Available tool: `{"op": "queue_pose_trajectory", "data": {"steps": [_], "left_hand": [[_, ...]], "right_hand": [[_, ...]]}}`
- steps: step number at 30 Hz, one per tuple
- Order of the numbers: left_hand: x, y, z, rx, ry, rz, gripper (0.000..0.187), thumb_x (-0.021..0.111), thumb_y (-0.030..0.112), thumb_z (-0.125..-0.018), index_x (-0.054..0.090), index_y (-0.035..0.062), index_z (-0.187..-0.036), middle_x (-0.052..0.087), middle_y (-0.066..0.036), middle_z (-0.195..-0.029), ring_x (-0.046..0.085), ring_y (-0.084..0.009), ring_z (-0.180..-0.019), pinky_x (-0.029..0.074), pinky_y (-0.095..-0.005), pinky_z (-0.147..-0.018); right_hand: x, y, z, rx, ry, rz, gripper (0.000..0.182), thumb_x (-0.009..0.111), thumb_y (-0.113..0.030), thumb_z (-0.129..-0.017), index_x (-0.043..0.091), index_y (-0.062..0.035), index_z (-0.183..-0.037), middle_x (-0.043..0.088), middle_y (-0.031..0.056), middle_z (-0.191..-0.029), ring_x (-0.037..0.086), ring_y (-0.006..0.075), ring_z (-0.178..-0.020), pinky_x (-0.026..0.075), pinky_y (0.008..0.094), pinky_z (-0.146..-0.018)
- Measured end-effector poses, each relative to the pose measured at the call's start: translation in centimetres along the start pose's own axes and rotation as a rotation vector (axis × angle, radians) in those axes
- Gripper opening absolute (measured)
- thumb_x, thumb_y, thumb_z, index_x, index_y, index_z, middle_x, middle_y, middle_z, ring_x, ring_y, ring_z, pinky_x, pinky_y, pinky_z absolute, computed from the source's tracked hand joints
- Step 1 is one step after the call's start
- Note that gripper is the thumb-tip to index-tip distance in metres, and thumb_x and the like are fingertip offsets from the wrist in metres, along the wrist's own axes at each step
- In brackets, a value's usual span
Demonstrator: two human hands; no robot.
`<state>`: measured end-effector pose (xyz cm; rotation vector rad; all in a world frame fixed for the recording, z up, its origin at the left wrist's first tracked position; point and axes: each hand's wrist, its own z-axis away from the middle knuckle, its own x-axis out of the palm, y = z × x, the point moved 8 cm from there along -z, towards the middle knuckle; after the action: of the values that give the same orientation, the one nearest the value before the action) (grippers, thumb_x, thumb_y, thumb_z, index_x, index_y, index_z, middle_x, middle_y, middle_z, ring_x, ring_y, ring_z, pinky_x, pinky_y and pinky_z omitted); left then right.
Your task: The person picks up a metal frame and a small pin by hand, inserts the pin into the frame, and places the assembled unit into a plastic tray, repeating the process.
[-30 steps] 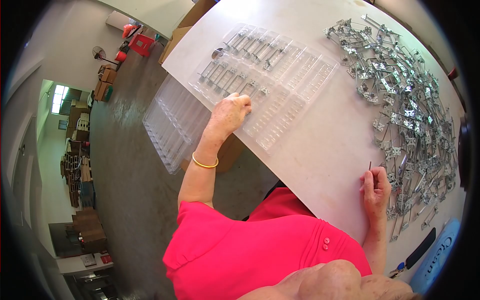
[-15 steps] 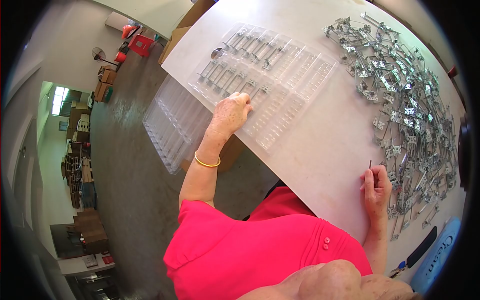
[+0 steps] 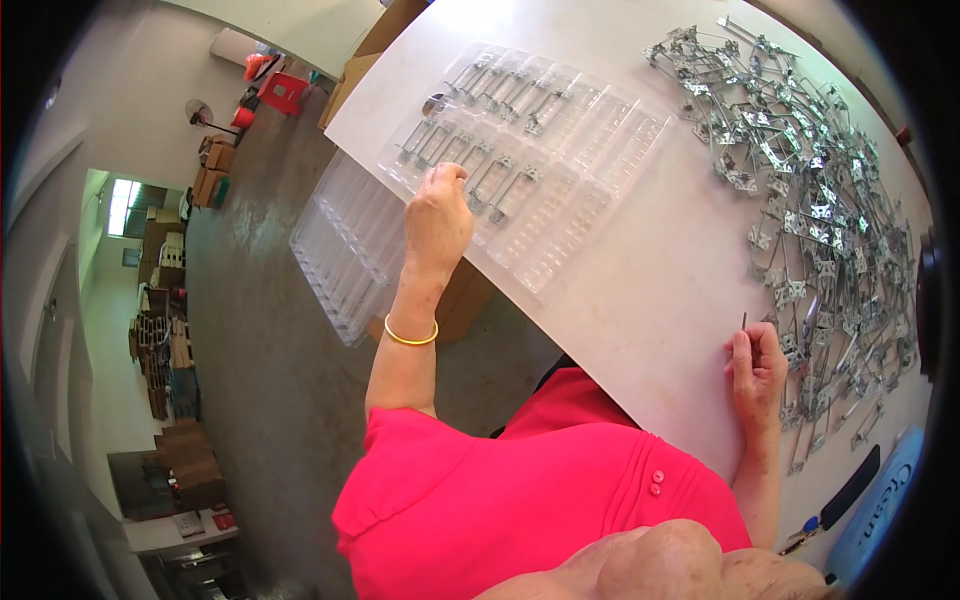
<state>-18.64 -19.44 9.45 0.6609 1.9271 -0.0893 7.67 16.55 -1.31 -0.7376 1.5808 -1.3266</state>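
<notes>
My left hand (image 3: 440, 222), with a gold bangle at its wrist, is over the near row of a clear plastic tray (image 3: 615, 160). Its fingers are curled together, and whatever lies between them is hidden. Metal rod parts with small brackets (image 3: 515, 190) lie in several of the tray's compartments. My right hand (image 3: 757, 375) is closed beside a big heap of similar metal parts (image 3: 820, 210). The thin end of a metal rod part (image 3: 744, 321) sticks up from its fingers, while the rest is covered.
More clear trays (image 3: 345, 250) are stacked below the table's left edge. A cardboard box (image 3: 365, 65) stands behind the table (image 3: 640, 330). At the lower right lie a black-handled tool (image 3: 850, 490) and a blue package (image 3: 888, 505). A red stool (image 3: 283, 92) stands on the floor.
My left hand has shifted left along the tray's near row, uncovering metal parts that it hid before. My right hand stays almost in place, the rod part still in its fingers.
</notes>
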Motion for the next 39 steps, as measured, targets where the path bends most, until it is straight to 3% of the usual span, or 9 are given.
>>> {"op": "queue_pose_trajectory", "data": {"steps": [3, 6, 9, 12, 20, 24, 33, 35, 39], "left_hand": [[-0.6, 2.4, 0.8, 0.072, 0.046, 0.050, 0.010, 0.056, 0.006, -0.098, 0.064, 0.0024, -0.103, 0.069, -0.018, -0.100, 0.067, -0.0392, -0.092, 0.055, -0.0451, -0.078], [0.5, 6.4, 1.9, 0.153, 0.028, 0.166, 0.009, 0.060, 0.003, -0.095, 0.064, 0.0025, -0.103, 0.067, -0.017, -0.096, 0.066, -0.0389, -0.087, 0.054, -0.0446, -0.074], [1.6, 10.3, 2.7, 0.211, -0.038, 0.231, 0.010, 0.063, 0.000, -0.093, 0.065, 0.0025, -0.103, 0.066, -0.016, -0.091, 0.065, -0.0380, -0.081, 0.052, -0.0445, -0.070], [2.9, 13.6, 3.0, 0.307, -0.066, 0.241, 0.010, 0.065, -0.001, -0.092, 0.065, 0.0024, -0.101, 0.064, -0.016, -0.087, 0.063, -0.0366, -0.075, 0.051, -0.0444, -0.067], [6.3, 22.4, 3.3, 0.540, -0.159, 0.412, 0.008, 0.067, -0.002, -0.089, 0.067, 0.0009, -0.097, 0.065, -0.015, -0.084, 0.064, -0.0330, -0.072, 0.050, -0.0396, -0.064], [10.0, 24.1, 3.0, 0.442, -0.348, 0.557, 0.005, 0.067, 0.000, -0.090, 0.064, 0.0005, -0.095, 0.065, -0.015, -0.086, 0.064, -0.0328, -0.075, 0.051, -0.0408, -0.068], [14.7, 24.3, 1.9, 0.401, -0.655, 0.276, 0.020, 0.066, 0.017, -0.093, 0.058, -0.0014, -0.090, 0.063, -0.021, -0.082, 0.063, -0.0406, -0.077, 0.049, -0.0472, -0.071], [16.1, 23.7, 1.6, 0.310, -0.850, 0.276, 0.024, 0.066, 0.018, -0.091, 0.057, -0.0034, -0.085, 0.062, -0.022, -0.075, 0.061, -0.0380, -0.070, 0.048, -0.0459, -0.067], [16.2, 23.8, 1.2, 0.311, -0.891, 0.236, 0.026, 0.068, 0.020, -0.090, 0.057, -0.0033, -0.083, 0.060, -0.019, -0.069, 0.055, -0.0285, -0.062, 0.046, -0.0415, -0.062]], "right_hand": [[0.3, -0.6, 0.3, 0.074, -0.045, 0.027, 0.011, 0.061, -0.008, -0.101, 0.057, -0.0056, -0.091, 0.056, 0.0006, -0.069, 0.049, 0.0059, -0.056, 0.040, 0.0238, -0.051], [0.3, -3.2, 0.1, -0.280, -0.004, 0.272, 0.007, 0.067, -0.002, -0.094, 0.060, -0.0029, -0.092, 0.052, 0.0105, -0.070, 0.051, 0.0192, -0.056, 0.040, 0.0328, -0.052], [0.6, -3.6, 0.7, -0.499, 0.009, 0.331, 0.016, 0.072, -0.001, -0.088, 0.060, -0.0046, -0.098, 0.061, 0.0136, -0.079, 0.058, 0.0311, -0.061, 0.047, 0.0401, -0.055], [1.5, -4.4, 1.5, -0.536, -0.031, 0.356, 0.019, 0.073, -0.002, -0.086, 0.060, -0.0057, -0.098, 0.061, 0.0134, -0.079, 0.060, 0.0328, -0.064, 0.049, 0.0416, -0.057], [4.5, -4.9, 5.6, -0.628, -0.304, 0.413, 0.012, 0.066, -0.013, -0.088, 0.055, -0.0071, -0.089, 0.054, 0.0078, -0.072, 0.062, 0.0272, -0.064, 0.050, 0.0389, -0.054], [4.5, -5.3, 5.9, -0.675, -0.312, 0.432, 0.011, 0.065, -0.011, -0.087, 0.054, -0.0071, -0.091, 0.054, 0.0075, -0.071, 0.061, 0.0260, -0.062, 0.050, 0.0375, -0.054], [4.6, -4.6, 6.0, -0.714, -0.223, 0.394, 0.006, 0.058, -0.008, -0.089, 0.053, -0.0064, -0.090, 0.055, 0.0068, -0.069, 0.061, 0.0252, -0.058, 0.050, 0.0381, -0.052], [4.6, -4.6, 6.2, -0.727, -0.234, 0.414, 0.006, 0.058, -0.007, -0.088, 0.052, -0.0064, -0.089, 0.057, 0.0070, -0.070, 0.062, 0.0252, -0.059, 0.051, 0.0382, -0.052], [5.4, -4.2, 6.4, -0.721, -0.284, 0.386, 0.006, 0.057, -0.009, -0.087, 0.053, -0.0063, -0.089, 0.059, 0.0077, -0.071, 0.064, 0.0247, -0.060, 0.052, 0.0371, -0.052]]}}
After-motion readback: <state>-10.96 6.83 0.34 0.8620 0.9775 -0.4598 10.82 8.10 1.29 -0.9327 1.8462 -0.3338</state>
